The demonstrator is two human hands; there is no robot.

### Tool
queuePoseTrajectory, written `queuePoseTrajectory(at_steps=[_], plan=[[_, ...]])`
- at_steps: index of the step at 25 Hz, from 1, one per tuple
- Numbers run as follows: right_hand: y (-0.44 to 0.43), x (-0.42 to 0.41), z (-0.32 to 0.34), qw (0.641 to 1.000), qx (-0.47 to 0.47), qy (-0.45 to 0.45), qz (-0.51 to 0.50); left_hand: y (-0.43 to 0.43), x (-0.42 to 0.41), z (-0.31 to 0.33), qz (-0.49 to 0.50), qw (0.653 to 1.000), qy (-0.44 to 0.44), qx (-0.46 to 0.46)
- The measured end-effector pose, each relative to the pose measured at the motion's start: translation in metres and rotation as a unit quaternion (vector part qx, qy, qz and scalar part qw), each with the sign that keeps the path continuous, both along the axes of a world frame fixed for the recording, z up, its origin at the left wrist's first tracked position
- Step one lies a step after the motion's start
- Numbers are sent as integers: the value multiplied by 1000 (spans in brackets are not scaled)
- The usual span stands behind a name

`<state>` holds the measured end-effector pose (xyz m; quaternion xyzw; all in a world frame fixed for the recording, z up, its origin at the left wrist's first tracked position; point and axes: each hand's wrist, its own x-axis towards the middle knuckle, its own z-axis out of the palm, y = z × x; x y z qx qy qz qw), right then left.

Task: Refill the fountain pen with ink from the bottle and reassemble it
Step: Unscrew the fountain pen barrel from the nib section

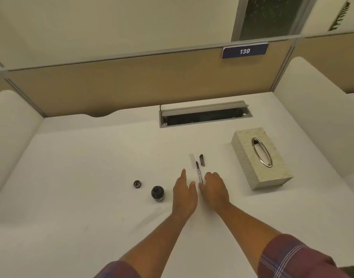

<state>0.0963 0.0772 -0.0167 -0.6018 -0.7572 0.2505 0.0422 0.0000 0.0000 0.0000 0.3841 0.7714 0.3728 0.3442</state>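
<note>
One legible marking observed: the number "139" in white figures on a dark blue nameplate [245, 51], fixed to the top rail of the desk partition [132, 85] at the far right. No readable text, brand or label found on any other item in view.

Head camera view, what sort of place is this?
Probably a numbered study carrel or office cubicle: a white desk walled by partition panels, a sign reading 139 on the top rail, and a cable hatch set into the desktop.
</note>
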Motion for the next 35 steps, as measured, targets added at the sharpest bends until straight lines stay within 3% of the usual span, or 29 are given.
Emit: queuePoseTrajectory(at_steps=[6,10,15,21,24,28,31,35], plan=[[7,-5,3,997,-47,31,-59,15,-9,8,144,975,-167,-35],[-5,-1,26,978,-80,157,-114,25,-14,18,196,941,-276,-26],[-39,9,49,976,-62,202,-60,23,-18,31,197,871,-449,28],[-59,18,63,966,-68,239,-73,1,-27,38,146,839,-518,74],[-61,20,67,933,-157,301,-119,-9,-35,37,145,828,-533,95],[-62,20,70,850,-333,386,-135,-20,-41,33,136,819,-546,107],[-61,18,70,797,-403,432,-127,-23,-47,31,125,812,-558,117],[-57,12,67,793,-394,443,-139,-22,-58,37,120,810,-560,123]])
